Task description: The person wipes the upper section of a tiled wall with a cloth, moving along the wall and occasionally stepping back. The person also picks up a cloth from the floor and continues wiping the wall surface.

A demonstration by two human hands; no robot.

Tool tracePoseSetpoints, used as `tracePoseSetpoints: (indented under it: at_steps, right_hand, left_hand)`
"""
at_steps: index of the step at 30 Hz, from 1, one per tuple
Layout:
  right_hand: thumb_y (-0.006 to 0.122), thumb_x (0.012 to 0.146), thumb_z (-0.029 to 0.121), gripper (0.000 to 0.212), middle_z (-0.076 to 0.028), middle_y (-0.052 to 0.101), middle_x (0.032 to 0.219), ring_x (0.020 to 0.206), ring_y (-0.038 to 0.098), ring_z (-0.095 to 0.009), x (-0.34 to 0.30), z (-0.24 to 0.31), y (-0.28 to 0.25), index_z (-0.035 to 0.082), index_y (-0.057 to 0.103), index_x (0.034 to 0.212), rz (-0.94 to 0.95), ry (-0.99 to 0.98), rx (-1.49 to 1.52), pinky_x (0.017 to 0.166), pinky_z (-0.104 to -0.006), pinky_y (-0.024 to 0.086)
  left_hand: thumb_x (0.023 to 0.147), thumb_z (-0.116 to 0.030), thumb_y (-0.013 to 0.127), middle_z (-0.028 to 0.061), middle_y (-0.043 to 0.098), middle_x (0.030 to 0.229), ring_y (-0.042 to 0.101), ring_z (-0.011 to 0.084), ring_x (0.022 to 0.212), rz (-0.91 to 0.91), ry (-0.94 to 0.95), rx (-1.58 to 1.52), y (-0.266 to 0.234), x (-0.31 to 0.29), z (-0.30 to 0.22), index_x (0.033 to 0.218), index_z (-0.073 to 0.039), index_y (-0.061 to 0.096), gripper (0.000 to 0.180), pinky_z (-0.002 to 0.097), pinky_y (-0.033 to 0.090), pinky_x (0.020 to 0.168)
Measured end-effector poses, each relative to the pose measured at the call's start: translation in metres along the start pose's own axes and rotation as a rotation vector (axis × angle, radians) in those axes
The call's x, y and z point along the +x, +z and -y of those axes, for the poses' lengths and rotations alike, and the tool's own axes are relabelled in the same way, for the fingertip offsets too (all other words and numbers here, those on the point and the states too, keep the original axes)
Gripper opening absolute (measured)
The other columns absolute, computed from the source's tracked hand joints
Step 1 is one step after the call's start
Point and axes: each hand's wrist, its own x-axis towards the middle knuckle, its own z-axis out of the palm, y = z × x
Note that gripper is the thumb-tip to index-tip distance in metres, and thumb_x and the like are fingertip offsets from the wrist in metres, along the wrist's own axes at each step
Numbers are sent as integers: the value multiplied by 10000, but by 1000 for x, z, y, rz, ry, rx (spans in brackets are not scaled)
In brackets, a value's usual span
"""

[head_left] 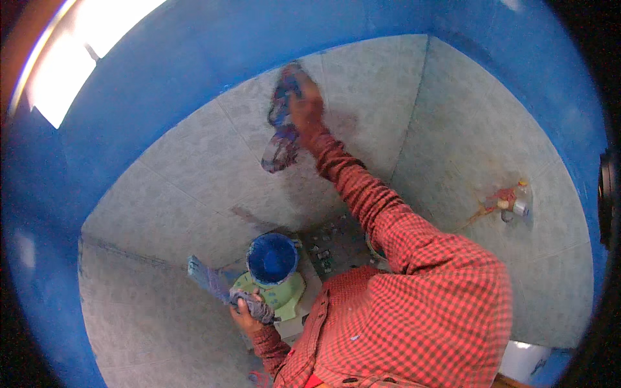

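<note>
My right arm reaches up to the tiled wall (194, 174). There my right hand (306, 107), slightly blurred, is closed on a dark blue and red patterned cloth (281, 145) that lies against the tiles just under the blue painted band. Low on the left, my left hand (244, 317) is closed around a bunched grey cloth (260, 309) and a wide paintbrush (210, 279) with blue bristles pointing up and left. Next to it a blue bucket (272, 240), blue inside, stands on a light green plastic stool (294, 304).
Blue paint (149, 123) covers the upper walls above the tiles. A metal tap fitting (519, 207) with reddish wrapping juts from the right wall. Small scraps lie on the dark floor (343, 242) beyond the bucket. A white object (521, 359) is partly visible at lower right.
</note>
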Motion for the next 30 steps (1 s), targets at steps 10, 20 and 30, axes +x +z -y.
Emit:
tracePoseSetpoints:
  at_steps: [10, 20, 30]
  right_hand:
    - [635, 664, -2, 514, -138, 527, 1188, 1164, 435, -337, -20, -21, 28, 78, 524, 1159, 80, -39, -318, 997, -407, 323]
    - [610, 768, 97, 407, -167, 510, 1181, 1112, 462, -349, 26, -66, -57, 20, 502, 1152, -376, 514, 470, 957, -428, 367]
    - [619, 791, 134, 384, -166, 597, 1036, 948, 575, -290, 56, -147, -50, -38, 502, 1113, -549, 139, 79, 851, -398, 461]
  left_hand:
    - [835, -313, 569, 119, 559, 781, 543, 201, 615, -86, -47, 85, -28, -29, 5, 1045, 40, 488, 419, 405, 506, 744]
    - [843, -347, 557, 102, 577, 770, 563, 187, 613, -273, -141, 46, 10, -33, -18, 1090, -11, 496, 421, 356, 508, 645]
    - [824, -258, 591, 101, 585, 751, 592, 205, 670, -208, 51, -54, 22, -35, -10, 1031, -16, 516, 327, 321, 509, 657]
